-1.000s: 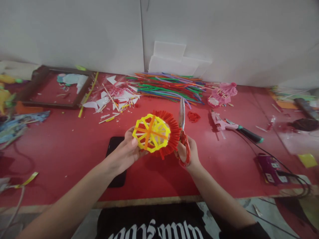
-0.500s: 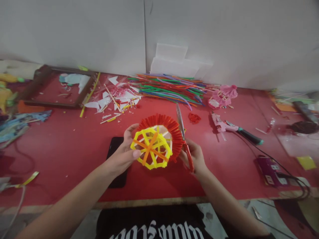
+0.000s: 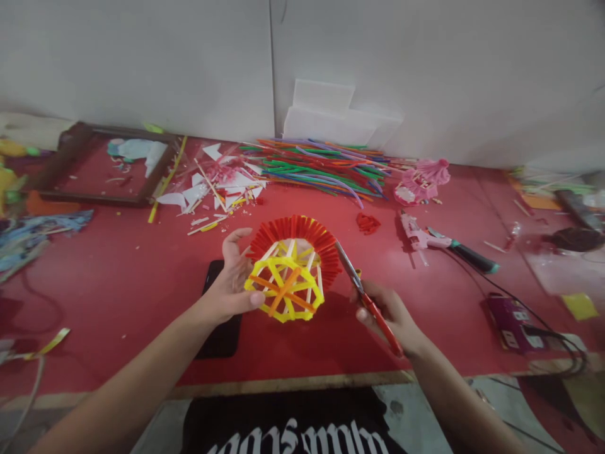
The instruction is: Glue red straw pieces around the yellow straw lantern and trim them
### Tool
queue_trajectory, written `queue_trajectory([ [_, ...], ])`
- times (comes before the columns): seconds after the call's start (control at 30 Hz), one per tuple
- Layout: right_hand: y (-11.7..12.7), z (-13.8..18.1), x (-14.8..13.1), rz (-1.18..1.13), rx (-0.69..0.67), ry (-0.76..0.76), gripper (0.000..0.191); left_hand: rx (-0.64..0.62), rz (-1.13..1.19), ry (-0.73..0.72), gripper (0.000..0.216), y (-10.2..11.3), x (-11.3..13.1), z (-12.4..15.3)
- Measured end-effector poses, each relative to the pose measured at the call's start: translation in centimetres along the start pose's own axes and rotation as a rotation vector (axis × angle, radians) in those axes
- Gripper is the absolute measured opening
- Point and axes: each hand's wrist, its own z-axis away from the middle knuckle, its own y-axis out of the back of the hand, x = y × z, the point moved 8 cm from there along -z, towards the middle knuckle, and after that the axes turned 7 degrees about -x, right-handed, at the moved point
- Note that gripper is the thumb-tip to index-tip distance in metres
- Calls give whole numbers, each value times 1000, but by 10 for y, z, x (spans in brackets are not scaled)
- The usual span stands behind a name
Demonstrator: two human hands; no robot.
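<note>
My left hand (image 3: 235, 277) grips a small handmade craft frame (image 3: 284, 289), its thumb on the yellow rim. The frame has a yellow octagon face crossed by orange strips, pale sticks behind it, and a fringe of red pipe cleaners (image 3: 295, 228) around the far end. In my right hand (image 3: 385, 312) are scissors (image 3: 366, 299) with red handles. Their blades point up and left, with the tip at the right edge of the red fringe. Whether the tip touches the fringe, I cannot tell. Part of the left fingers is hidden behind the frame.
Behind lies a pile of coloured pipe cleaners (image 3: 316, 167), with white scraps (image 3: 227, 183) to its left. A pink glue gun (image 3: 418, 233), red clippings (image 3: 367, 222) and a pink craft piece (image 3: 423, 181) are at right. A black phone (image 3: 222, 334) lies under my left wrist.
My right hand has moved right and down, away from the frame, and the scissors now slant instead of standing nearly upright. The frame has tilted, showing more of its pale sticks.
</note>
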Motion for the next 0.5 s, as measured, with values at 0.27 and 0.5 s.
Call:
queue_trajectory([
  [0.27, -5, -1, -4, -23, -29, 29, 65, 32, -33, 23, 97, 15, -6, 1],
  [0.5, -5, -3, 2, -14, -28, 19, 69, 14, 14, 34, 110, 3, 1, 1],
])
